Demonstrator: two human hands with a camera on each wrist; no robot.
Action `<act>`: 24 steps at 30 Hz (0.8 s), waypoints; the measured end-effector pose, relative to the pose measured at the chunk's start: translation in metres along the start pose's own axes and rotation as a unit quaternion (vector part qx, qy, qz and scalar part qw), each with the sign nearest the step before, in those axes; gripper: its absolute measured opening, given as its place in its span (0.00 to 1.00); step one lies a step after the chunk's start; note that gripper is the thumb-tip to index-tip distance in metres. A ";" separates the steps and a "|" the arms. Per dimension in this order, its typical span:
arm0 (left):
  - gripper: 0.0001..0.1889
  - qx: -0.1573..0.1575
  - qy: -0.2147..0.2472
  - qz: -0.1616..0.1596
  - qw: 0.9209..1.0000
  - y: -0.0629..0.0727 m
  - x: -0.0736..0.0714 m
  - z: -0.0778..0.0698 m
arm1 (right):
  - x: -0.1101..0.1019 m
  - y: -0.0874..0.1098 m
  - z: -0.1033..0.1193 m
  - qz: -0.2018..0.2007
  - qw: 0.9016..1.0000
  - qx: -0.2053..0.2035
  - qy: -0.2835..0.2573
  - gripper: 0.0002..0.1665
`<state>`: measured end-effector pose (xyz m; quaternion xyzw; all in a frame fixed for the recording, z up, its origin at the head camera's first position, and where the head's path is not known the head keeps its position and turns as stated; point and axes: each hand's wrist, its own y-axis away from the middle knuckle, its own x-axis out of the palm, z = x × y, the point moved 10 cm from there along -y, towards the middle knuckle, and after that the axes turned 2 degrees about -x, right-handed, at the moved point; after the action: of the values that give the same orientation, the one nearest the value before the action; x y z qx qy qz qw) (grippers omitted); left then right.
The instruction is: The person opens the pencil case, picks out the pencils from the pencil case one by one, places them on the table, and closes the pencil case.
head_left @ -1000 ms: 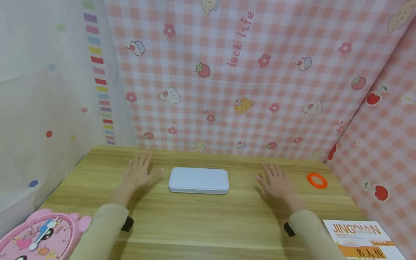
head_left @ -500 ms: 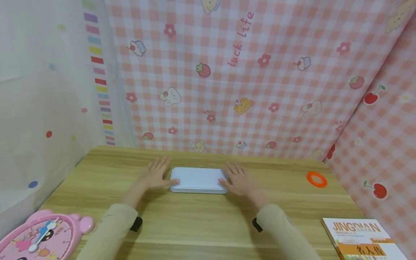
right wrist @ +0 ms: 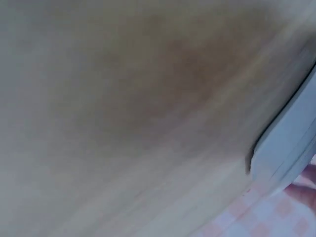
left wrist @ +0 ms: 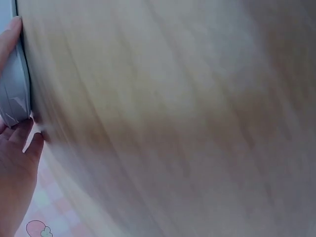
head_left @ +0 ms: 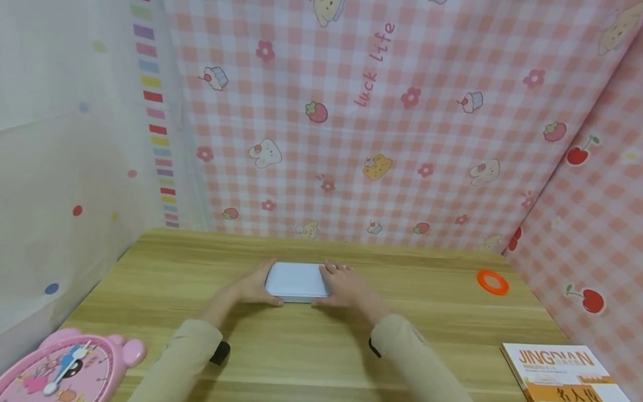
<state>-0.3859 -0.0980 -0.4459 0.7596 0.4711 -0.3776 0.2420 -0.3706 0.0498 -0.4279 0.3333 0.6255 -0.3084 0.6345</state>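
A flat white case (head_left: 297, 280) with rounded corners lies at the middle of the wooden table, its name unclear from its plain lid. My left hand (head_left: 253, 287) grips its left end, thumb along the front edge and fingers round the back corner. At the other end my right hand (head_left: 346, 288) holds it, thumb at the front and fingers over the far right corner. In the left wrist view the case (left wrist: 16, 89) shows its grey-white side between thumb and fingers. The right wrist view catches the case's end (right wrist: 284, 143) with part of a finger (right wrist: 303, 192) beside it.
An orange ring (head_left: 493, 282) lies on the right of the wooden table (head_left: 301, 352). A book (head_left: 557, 368) is at the front right, and a pink clock (head_left: 65, 368) at the front left. Checked cloth (head_left: 351, 139) hangs behind the table.
Both hands have come inward from either side to the white case. Their fingers, spread apart earlier, now wrap its two ends.
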 end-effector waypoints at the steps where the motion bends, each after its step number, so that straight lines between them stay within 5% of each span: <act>1: 0.56 -0.001 0.007 0.001 1.000 0.000 0.001 0.000 | -0.002 -0.001 0.002 -0.003 1.000 -0.004 0.007 0.52; 6: 0.53 -0.006 0.042 0.010 0.999 0.000 0.004 -0.005 | -0.012 -0.003 0.017 -0.027 0.995 -0.063 0.067 0.37; 11: 0.54 -0.018 0.049 0.010 0.999 -0.001 0.003 -0.006 | -0.020 -0.001 0.037 -0.081 0.977 -0.147 0.134 0.24; 18: 0.54 -0.024 0.037 0.008 0.999 0.005 -0.002 -0.008 | -0.021 0.002 0.052 -0.120 0.957 -0.198 0.174 0.20; 21: 0.55 -0.020 0.037 0.007 0.999 0.005 -0.001 -0.006 | -0.023 0.003 0.052 -0.126 0.960 -0.193 0.158 0.19; 24: 0.55 -0.019 0.049 0.004 0.999 0.006 -0.003 -0.004 | -0.026 0.003 0.037 -0.118 0.979 -0.151 0.068 0.20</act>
<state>-0.3801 -0.0990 -0.4413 0.7742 0.4861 -0.3302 0.2348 -0.3470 0.0207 -0.4023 0.1779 0.7414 -0.2593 0.5928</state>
